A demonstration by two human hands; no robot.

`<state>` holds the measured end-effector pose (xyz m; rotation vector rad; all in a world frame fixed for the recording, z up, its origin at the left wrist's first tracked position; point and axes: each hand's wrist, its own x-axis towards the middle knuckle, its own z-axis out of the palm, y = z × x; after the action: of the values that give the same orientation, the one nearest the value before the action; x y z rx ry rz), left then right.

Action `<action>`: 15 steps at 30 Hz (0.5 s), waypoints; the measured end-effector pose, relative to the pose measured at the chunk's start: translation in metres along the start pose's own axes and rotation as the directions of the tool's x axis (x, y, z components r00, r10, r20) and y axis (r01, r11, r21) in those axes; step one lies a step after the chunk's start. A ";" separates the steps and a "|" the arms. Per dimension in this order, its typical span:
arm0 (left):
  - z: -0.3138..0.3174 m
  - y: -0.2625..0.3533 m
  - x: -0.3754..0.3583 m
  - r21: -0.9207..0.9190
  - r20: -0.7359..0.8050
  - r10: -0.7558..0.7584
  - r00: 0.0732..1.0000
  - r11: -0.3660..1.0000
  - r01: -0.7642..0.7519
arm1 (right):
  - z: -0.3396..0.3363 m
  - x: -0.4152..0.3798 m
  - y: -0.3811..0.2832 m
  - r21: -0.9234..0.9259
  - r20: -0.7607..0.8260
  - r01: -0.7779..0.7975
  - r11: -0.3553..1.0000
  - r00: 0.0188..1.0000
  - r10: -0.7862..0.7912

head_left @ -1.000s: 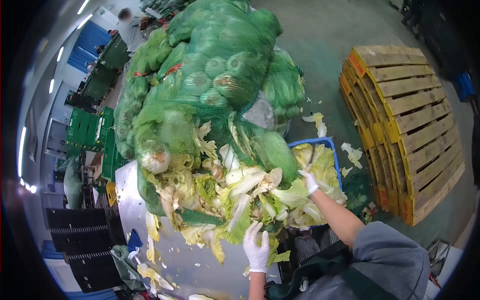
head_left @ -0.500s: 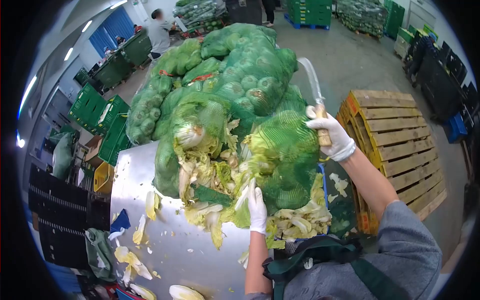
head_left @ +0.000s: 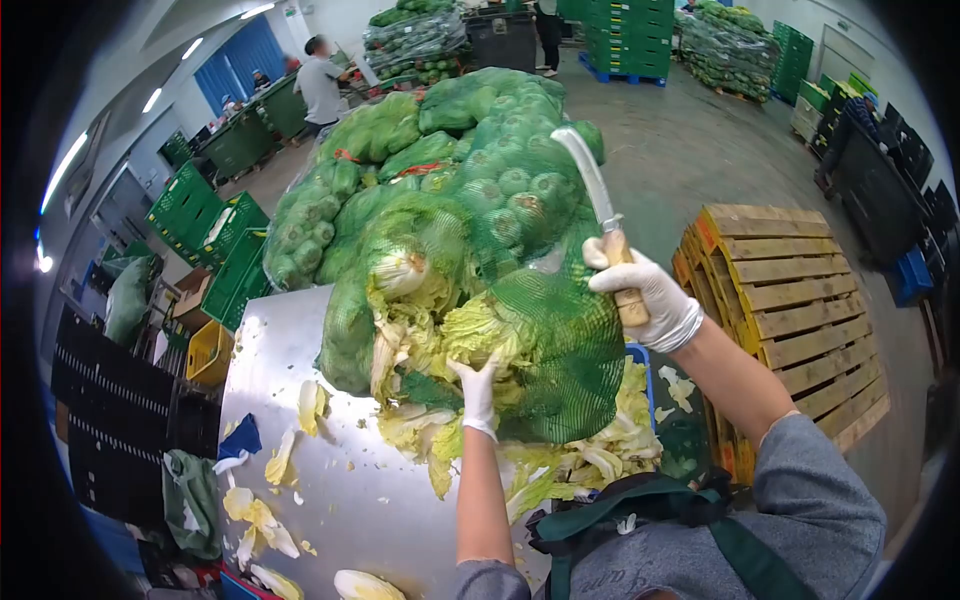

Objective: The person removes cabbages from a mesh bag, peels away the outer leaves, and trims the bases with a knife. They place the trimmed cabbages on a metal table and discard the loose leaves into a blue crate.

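My right hand (head_left: 648, 300), gloved in white, is wrapped round the wooden handle of a curved knife (head_left: 588, 175), its blade pointing up and away. My left hand (head_left: 478, 395), also gloved, grips the base of a leafy napa cabbage (head_left: 480, 330) at the mouth of a green mesh bag (head_left: 570, 370); its fingertips are partly hidden by leaves. Just beyond, another napa cabbage (head_left: 397, 270) shows its pale cut end within green netting. Loose leaves (head_left: 425, 430) lie below my left hand.
More mesh bags of cabbages (head_left: 490, 180) are heaped behind. Trimmed leaves lie on the metal table (head_left: 370, 500). A blue-rimmed bin (head_left: 640, 355) of leaves stands at the table's right, beside wooden pallets (head_left: 800, 300). Green crates (head_left: 235, 275) stand left; a person (head_left: 320, 90) is farther back.
My left hand has moved up and left onto the cabbage, which has shifted left with its mesh bag toward me. My right hand and the knife have moved slightly left and lower.
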<state>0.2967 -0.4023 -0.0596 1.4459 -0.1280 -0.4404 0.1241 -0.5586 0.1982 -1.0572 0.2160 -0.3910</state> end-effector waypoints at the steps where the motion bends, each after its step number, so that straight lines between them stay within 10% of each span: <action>1: 0.002 -0.001 0.005 -0.058 0.056 -0.101 0.993 0.993 0.105 | -0.001 -0.003 0.003 0.007 -0.021 -0.030 1.000 0.999 0.030; 5: 0.034 0.028 0.014 -0.287 0.278 -0.352 0.894 0.858 0.427 | -0.003 -0.011 -0.001 0.084 -0.041 -0.041 0.996 0.998 0.045; 15: 0.036 0.033 -0.001 -0.364 -0.143 -0.214 0.966 0.919 0.150 | -0.065 -0.028 0.005 0.249 -0.201 -0.030 0.968 0.976 0.082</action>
<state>0.2902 -0.4332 -0.0219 1.1398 0.2256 -0.4565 0.0763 -0.5973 0.1619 -0.7649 0.3761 -0.4658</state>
